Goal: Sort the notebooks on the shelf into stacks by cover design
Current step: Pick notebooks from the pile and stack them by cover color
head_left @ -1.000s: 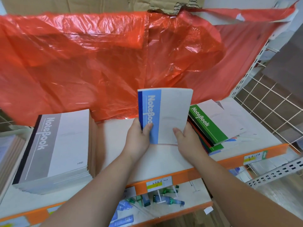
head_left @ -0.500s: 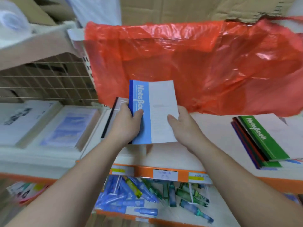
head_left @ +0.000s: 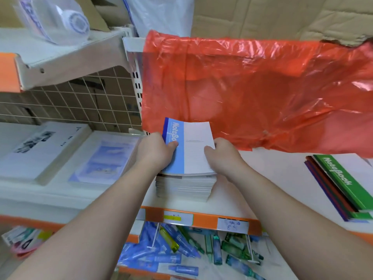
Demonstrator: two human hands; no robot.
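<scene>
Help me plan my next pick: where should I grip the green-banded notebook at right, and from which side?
I'd pinch the green-banded white paper notebook at its near short edge, coming from the shelf front. It lies flat on top; the red plastic sheet hangs at its far end, and lower spines step out on its left.

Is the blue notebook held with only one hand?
No, the left hand and the right hand both grip the blue notebook, one on each side.
</scene>
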